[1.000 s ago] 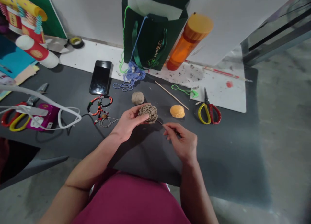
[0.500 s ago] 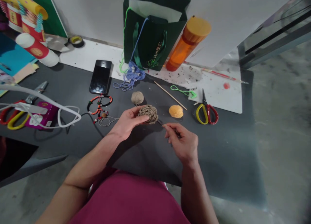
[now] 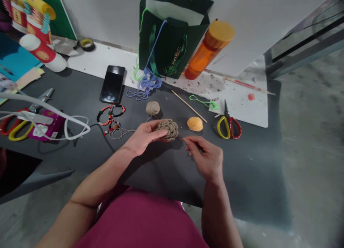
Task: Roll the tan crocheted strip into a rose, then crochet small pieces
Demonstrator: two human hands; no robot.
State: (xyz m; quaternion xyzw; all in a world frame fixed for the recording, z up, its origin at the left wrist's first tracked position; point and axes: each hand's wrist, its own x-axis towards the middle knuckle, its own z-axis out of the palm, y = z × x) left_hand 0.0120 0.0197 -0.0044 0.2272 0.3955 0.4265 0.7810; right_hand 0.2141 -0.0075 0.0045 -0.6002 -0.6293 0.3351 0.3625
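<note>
My left hand (image 3: 142,137) grips a round woven piece of tan cord (image 3: 168,128) just above the dark table (image 3: 255,162). My right hand (image 3: 205,156) pinches a thin needle-like tool (image 3: 180,137) whose tip touches the right side of the woven piece. A small ball of tan cord (image 3: 152,107) lies just behind it, with a strand leading toward my hands. An orange yarn ball (image 3: 195,123) rests to the right of the woven piece.
Yellow-and-red scissors (image 3: 228,125), a wooden stick (image 3: 189,106) and green thread (image 3: 204,102) lie to the right. A phone (image 3: 112,84), beaded bracelets (image 3: 110,117), a green bag (image 3: 168,40) and an orange bottle (image 3: 208,49) sit behind. White cables (image 3: 48,113) and more scissors (image 3: 13,128) lie at the left.
Both hands with the woven piece have shifted slightly right, and my right hand has drawn closer to the piece. Nothing was let go.
</note>
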